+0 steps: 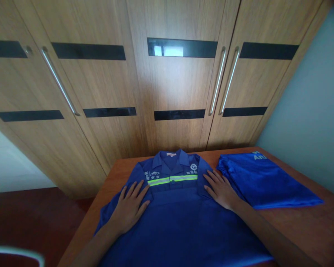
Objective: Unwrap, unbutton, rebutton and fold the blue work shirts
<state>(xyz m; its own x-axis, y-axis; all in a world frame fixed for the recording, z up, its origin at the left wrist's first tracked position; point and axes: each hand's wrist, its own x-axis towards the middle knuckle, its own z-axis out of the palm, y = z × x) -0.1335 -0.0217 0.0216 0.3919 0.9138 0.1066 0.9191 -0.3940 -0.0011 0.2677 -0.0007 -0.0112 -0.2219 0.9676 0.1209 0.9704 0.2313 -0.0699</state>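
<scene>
A dark blue work jacket (pixel 169 218) lies spread on the table, collar toward the wardrobe. Across its chest runs a yellow-green and silver reflective strip, with white lettering and a gear-like logo above it. My left hand (pixel 130 205) rests flat on the jacket's left side near the sleeve, fingers spread. On the other side, my right hand (pixel 219 189) lies with fingers apart over the jacket's right sleeve. Neither hand grips the cloth. The jacket's lower part runs out of view at the bottom.
A folded bright blue cloth (pixel 269 183) with pale lettering lies at the right on the reddish-brown table (pixel 303 226). Behind the table stands a wooden wardrobe (pixel 178 85) with metal handles. A pale wall (pixel 311 115) borders the right. A blurred light-coloured bar (pixel 16 251) shows at lower left.
</scene>
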